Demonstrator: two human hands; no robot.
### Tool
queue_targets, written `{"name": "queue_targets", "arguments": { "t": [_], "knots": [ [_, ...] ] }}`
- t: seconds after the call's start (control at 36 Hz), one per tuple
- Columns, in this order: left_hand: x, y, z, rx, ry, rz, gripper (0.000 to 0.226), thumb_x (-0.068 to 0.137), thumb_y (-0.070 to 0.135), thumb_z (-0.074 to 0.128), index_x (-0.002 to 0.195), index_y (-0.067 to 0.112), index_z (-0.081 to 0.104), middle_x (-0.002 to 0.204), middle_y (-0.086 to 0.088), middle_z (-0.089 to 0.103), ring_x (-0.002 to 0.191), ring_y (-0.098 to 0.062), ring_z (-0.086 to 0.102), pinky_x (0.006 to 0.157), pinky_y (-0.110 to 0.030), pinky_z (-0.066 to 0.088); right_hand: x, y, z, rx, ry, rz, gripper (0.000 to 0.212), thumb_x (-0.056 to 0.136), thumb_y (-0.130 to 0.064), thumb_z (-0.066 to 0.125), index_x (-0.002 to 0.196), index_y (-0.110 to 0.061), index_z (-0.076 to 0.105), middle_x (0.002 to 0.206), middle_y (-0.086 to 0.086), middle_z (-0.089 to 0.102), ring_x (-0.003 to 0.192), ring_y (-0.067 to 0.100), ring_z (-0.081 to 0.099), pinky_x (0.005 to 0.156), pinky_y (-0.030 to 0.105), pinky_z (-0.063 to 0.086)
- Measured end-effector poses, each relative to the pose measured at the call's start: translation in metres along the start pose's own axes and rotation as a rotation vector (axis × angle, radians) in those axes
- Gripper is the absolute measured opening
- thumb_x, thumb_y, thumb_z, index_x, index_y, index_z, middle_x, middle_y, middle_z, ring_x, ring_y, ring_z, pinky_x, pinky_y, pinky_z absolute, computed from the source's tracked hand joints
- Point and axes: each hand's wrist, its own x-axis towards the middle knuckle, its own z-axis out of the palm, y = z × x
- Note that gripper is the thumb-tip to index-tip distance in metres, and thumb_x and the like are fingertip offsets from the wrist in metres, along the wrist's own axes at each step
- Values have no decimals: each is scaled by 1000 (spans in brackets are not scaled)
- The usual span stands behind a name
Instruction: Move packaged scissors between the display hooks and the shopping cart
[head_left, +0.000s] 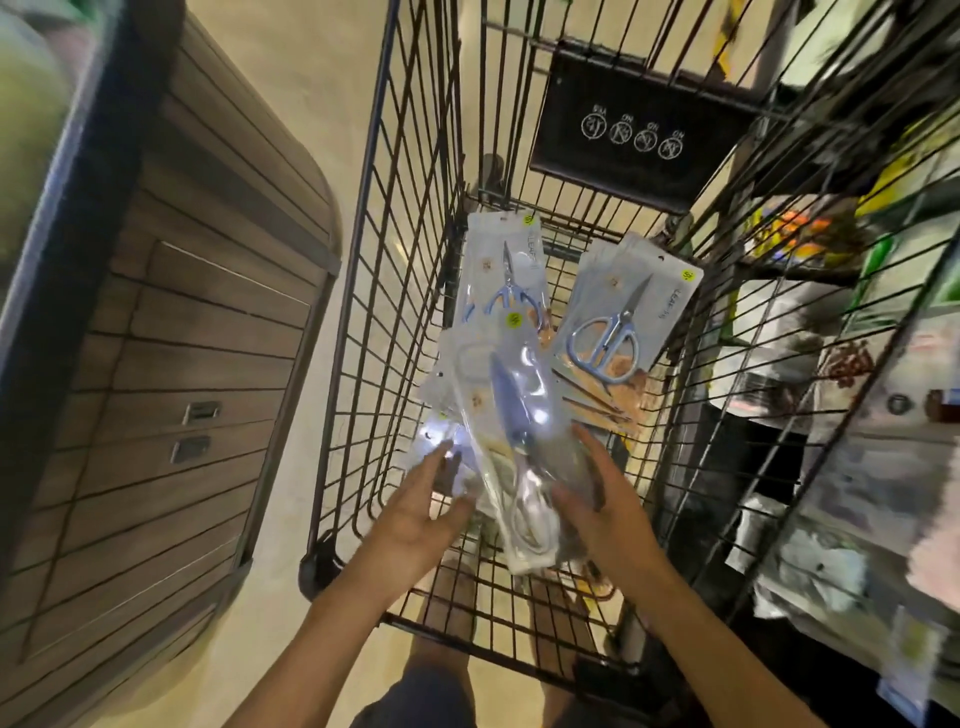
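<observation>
Both hands, left hand (415, 512) and right hand (605, 512), fingers spread, flank a scissors pack (511, 441) lying atop others in the cart (395, 291); probably light, slick, floppy film, so best pinched at stiff card edge.

At nine o'clock we see a wooden display counter (171, 364) with horizontal slats, rounded corners and a dark trim edge; two small metal label holders (195, 431) sit on its side. Between eleven and seven o'clock we note a pale beige floor (311, 104), evenly lit. At three o'clock we find blurred store shelving (852, 395) carrying assorted packaged goods.
</observation>
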Motion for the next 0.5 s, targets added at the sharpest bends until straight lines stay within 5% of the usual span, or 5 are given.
{"name": "queue_targets", "arguments": {
  "t": [0.11,0.17,0.31,0.39,0.5],
  "knots": [
    [11,24,13,-360,63,41,69,91,6,69,145,34,37,102,21,72,94,10,68,73,-9,52,2,-18,8,179,-44,55,68,94,0,63,135,-50,43,136,-2,61,117,19,67,94,42,58],
    [12,34,15,-458,120,79,77,89,-8,67,148,28,33,108,12,69,90,10,69,71,-9,53,2,-20,14,177,-93,77,71,96,0,62,142,-50,41,140,-4,60,124,22,63,100,55,53],
    [18,35,13,-537,279,150,94,77,8,85,143,52,34,137,2,62,117,-11,67,85,-24,59,-4,-23,25,161,-178,73,69,98,-1,59,151,-37,35,132,-13,66,119,3,64,95,28,57],
    [19,32,8,-529,276,168,107,70,19,92,151,51,29,148,-3,55,132,-23,58,104,-49,53,-7,-19,31,174,-216,38,70,98,1,60,152,-35,34,146,-6,56,133,11,55,107,36,49],
    [18,30,-1,-459,249,180,109,75,14,89,153,53,23,160,1,41,144,-22,44,112,-57,43,1,-4,32,-30,-120,6,63,94,-14,70,148,-34,43,129,-7,60,116,11,62,96,27,54]
  ]
}}
